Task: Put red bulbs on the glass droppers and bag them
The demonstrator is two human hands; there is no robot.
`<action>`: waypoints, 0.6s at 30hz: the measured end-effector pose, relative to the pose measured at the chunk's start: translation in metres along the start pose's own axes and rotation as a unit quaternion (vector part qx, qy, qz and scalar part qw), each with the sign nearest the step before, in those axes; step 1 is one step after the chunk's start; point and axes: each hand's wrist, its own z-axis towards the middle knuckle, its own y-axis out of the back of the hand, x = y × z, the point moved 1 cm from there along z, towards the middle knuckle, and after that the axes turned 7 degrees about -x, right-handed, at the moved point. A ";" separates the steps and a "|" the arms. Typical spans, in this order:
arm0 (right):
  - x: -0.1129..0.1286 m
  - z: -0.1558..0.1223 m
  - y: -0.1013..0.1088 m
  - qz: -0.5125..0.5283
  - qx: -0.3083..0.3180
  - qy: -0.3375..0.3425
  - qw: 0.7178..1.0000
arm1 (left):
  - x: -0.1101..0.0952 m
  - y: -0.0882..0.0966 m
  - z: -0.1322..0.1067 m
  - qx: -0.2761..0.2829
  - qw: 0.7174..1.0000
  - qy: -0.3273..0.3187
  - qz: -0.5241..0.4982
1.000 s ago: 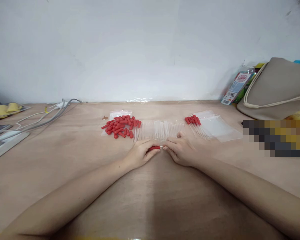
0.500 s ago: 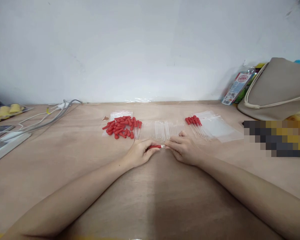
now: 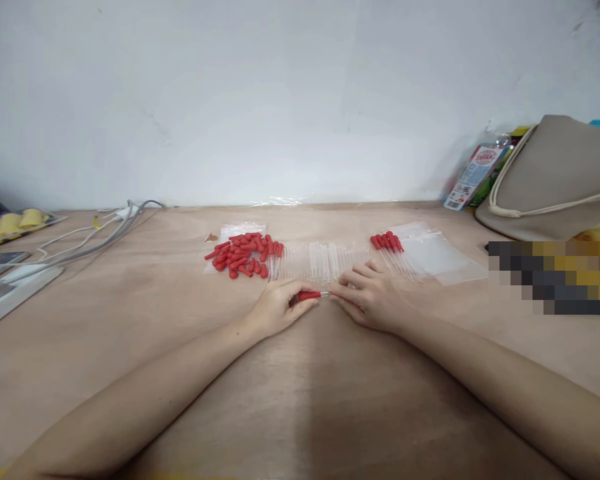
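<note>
Between thumb and fingers, my left hand (image 3: pixel 283 308) grips a red rubber dropper bulb (image 3: pixel 309 295). My right hand (image 3: pixel 364 297) pinches a thin clear glass tube (image 3: pixel 325 294), whose end meets the open end of the bulb; most of the tube is hidden by my fingers. Just beyond my hands lies a row of clear glass dropper tubes (image 3: pixel 330 260). Behind my left hand is a pile of loose red bulbs (image 3: pixel 237 255), with several bulb-topped droppers (image 3: pixel 275 249) at its right side. More droppers with red bulbs (image 3: pixel 387 241) lie behind my right hand.
Clear plastic bags lie at the back, one bag (image 3: pixel 243 230) under the pile and another bag (image 3: pixel 445 257) at right. A grey drawstring bag (image 3: pixel 550 173) and a labelled package (image 3: pixel 475 173) lean by the wall. Cables (image 3: pixel 115 230) and a power strip (image 3: pixel 23 293) are at left.
The fingers of my right hand have shifted slightly on the tube, and the upper ones spread a little. The bulb shows a bit more in my left hand. Everything else stays put.
</note>
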 end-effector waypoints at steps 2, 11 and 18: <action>-0.005 0.002 0.001 -0.009 0.021 -0.032 0.999 | 0.001 -0.001 -0.001 -0.013 1.000 0.004 0.006; -0.083 -0.010 0.015 -0.084 0.074 -0.529 0.841 | 0.002 -0.004 0.000 0.023 0.999 0.018 0.021; -0.094 -0.021 0.003 -0.132 0.152 -0.527 0.825 | 0.001 -0.004 0.001 0.038 0.999 0.011 0.019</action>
